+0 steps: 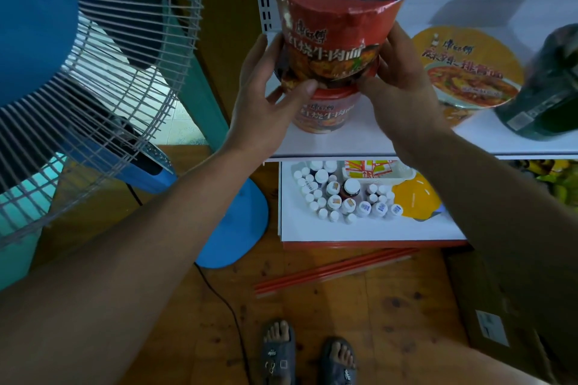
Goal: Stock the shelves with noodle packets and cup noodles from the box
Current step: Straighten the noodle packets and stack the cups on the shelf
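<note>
A red cup noodle [337, 19] with a red printed lid is held between both hands, its base sitting on top of a second red cup noodle [327, 111] that stands on the white upper shelf [359, 142]. My left hand [269, 94] grips the upper cup's left side, thumb across its base. On the cup's right side my right hand [400, 81] holds it. A yellow-lidded cup noodle [469, 69] and a dark green cup [550, 87] stand to the right on the same shelf.
A large blue standing fan [93, 72] is close on the left, its base [234, 228] on the wooden floor. The lower shelf [369, 231] holds a tray of several small white bottles [344, 197]. Red strips [331, 269] lie on the floor; a cardboard box [500, 306] is at the right.
</note>
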Demonstrator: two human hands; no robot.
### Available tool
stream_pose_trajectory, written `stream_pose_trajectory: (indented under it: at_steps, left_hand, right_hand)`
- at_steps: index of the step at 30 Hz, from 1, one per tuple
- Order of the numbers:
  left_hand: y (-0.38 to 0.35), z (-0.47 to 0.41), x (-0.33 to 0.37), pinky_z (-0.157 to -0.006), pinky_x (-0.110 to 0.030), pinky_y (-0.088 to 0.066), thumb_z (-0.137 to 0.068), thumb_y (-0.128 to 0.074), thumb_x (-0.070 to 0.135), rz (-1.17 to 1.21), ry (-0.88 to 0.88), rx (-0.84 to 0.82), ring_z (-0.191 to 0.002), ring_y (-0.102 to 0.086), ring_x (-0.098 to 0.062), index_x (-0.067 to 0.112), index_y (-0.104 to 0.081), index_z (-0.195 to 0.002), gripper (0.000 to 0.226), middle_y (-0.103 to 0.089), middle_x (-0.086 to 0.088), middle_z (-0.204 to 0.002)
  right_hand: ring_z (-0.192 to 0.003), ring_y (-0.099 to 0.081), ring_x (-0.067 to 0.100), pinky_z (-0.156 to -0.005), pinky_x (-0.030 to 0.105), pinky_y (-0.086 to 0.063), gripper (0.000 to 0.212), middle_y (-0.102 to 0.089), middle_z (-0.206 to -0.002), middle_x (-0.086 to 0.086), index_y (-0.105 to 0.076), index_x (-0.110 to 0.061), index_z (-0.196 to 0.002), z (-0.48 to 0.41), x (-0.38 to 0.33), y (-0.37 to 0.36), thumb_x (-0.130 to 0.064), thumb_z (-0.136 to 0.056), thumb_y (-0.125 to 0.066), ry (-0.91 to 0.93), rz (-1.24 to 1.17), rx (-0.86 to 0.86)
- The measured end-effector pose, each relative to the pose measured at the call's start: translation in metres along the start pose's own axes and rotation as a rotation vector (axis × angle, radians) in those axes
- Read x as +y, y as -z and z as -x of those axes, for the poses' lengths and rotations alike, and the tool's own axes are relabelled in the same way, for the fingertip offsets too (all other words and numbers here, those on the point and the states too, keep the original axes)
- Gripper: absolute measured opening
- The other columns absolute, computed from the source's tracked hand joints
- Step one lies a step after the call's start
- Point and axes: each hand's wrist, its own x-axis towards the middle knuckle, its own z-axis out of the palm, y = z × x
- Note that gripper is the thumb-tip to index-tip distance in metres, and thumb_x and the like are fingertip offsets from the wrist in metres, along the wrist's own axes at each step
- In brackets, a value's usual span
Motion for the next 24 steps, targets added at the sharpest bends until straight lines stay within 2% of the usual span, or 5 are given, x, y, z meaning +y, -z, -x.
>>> stream_pose_trajectory:
  at_steps: [6,15,17,20,24]
  left_hand:
    - [0.001,-0.007,0.001,-0.115,-0.04,-0.038,-0.092,-0.062,0.027,0.079,0.077,-0.054,-0.141,-0.037,-0.009,0.024,-0.024,-0.156,0.075,-0.04,0.006,-0.154]
    - [0.007,-0.011,0.002,-0.115,-0.046,-0.036,-0.088,-0.065,0.035,0.067,0.088,-0.132,-0.142,-0.036,-0.011,0.027,-0.023,-0.156,0.08,-0.041,0.007,-0.154]
    - [0.007,-0.015,0.002,-0.114,-0.039,-0.039,-0.091,-0.061,0.027,0.061,0.094,-0.133,-0.142,-0.037,-0.011,0.026,-0.022,-0.156,0.076,-0.041,0.006,-0.154]
    - [0.006,-0.02,0.005,-0.102,-0.014,-0.043,-0.093,-0.052,0.007,0.046,0.098,-0.136,-0.14,-0.037,-0.012,0.021,-0.019,-0.157,0.074,-0.039,-0.001,-0.154]
    - [0.006,-0.024,0.007,-0.112,-0.033,-0.041,-0.084,-0.053,0.015,0.016,0.08,-0.153,-0.14,-0.036,-0.013,0.024,-0.021,-0.156,0.08,-0.036,0.0,-0.155]
  right_hand:
    - [-0.134,-0.047,0.011,-0.109,0.051,-0.041,0.078,-0.057,-0.139,-0.01,-0.026,-0.04,-0.152,-0.007,-0.001,-0.001,-0.019,-0.084,-0.06,-0.04,0.035,-0.036]
    - [-0.132,-0.049,0.009,-0.109,0.043,-0.044,0.088,-0.055,-0.141,-0.007,-0.021,-0.03,-0.156,0.0,0.003,-0.004,-0.021,-0.084,-0.07,-0.036,-0.071,-0.063]
    - [-0.133,-0.048,0.007,-0.11,0.042,-0.043,0.088,-0.054,-0.142,-0.007,-0.02,-0.03,-0.156,-0.003,0.003,-0.004,-0.021,-0.084,-0.069,-0.031,-0.05,-0.069]
    - [-0.132,-0.047,0.006,-0.11,0.041,-0.044,0.09,-0.054,-0.141,-0.009,-0.018,-0.03,-0.156,-0.006,0.0,-0.006,-0.022,-0.085,-0.071,-0.018,-0.006,-0.069]
    - [-0.124,-0.049,0.0,-0.106,0.035,-0.048,0.098,-0.049,-0.138,-0.01,-0.016,-0.022,-0.156,-0.008,-0.006,-0.012,-0.022,-0.081,-0.08,0.022,0.028,-0.034]
